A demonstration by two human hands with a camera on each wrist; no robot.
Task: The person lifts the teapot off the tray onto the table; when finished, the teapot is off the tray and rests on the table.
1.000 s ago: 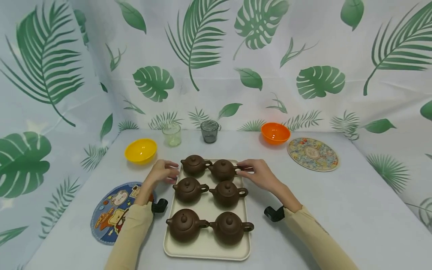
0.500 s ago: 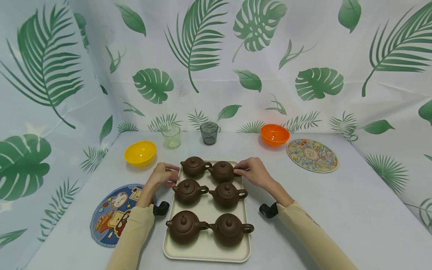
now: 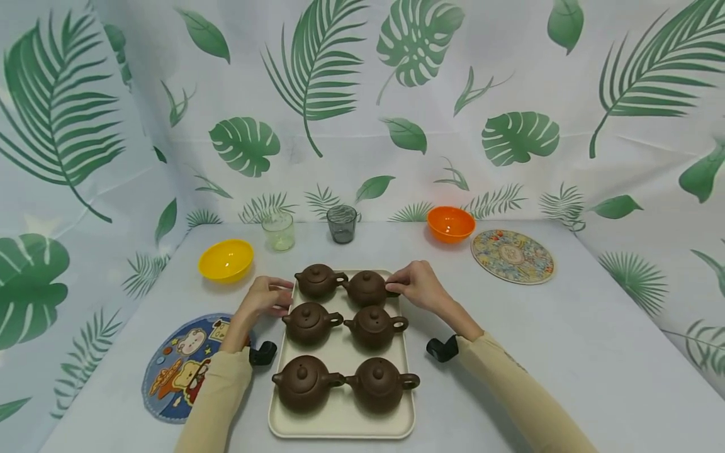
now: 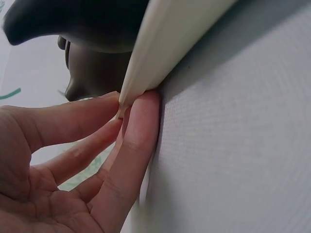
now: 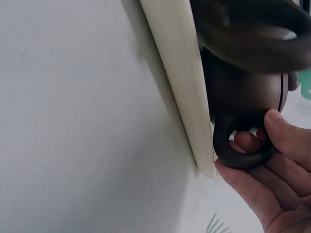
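Note:
A cream tray (image 3: 340, 429) holds several brown teapots in two columns. My right hand (image 3: 416, 284) is at the far right teapot (image 3: 367, 288). In the right wrist view the thumb and fingers of this hand (image 5: 257, 141) pinch the teapot's ring handle (image 5: 243, 158), just past the tray rim (image 5: 180, 73). My left hand (image 3: 270, 296) sits at the tray's left edge beside the far left teapot (image 3: 316, 280). In the left wrist view its thumb and a finger (image 4: 126, 109) pinch the rim (image 4: 170, 43), with a teapot (image 4: 92, 73) behind.
A yellow bowl (image 3: 226, 259), a clear glass (image 3: 278, 231), a grey glass (image 3: 342, 223) and an orange bowl (image 3: 450, 224) stand along the back. A patterned round mat (image 3: 512, 255) lies at the right, a cartoon mat (image 3: 175, 365) at the left. Leaf-print cloth walls the table.
My right hand has slid a little left and its fingers have closed on the far right teapot's handle. My left hand has stayed at the tray's left rim.

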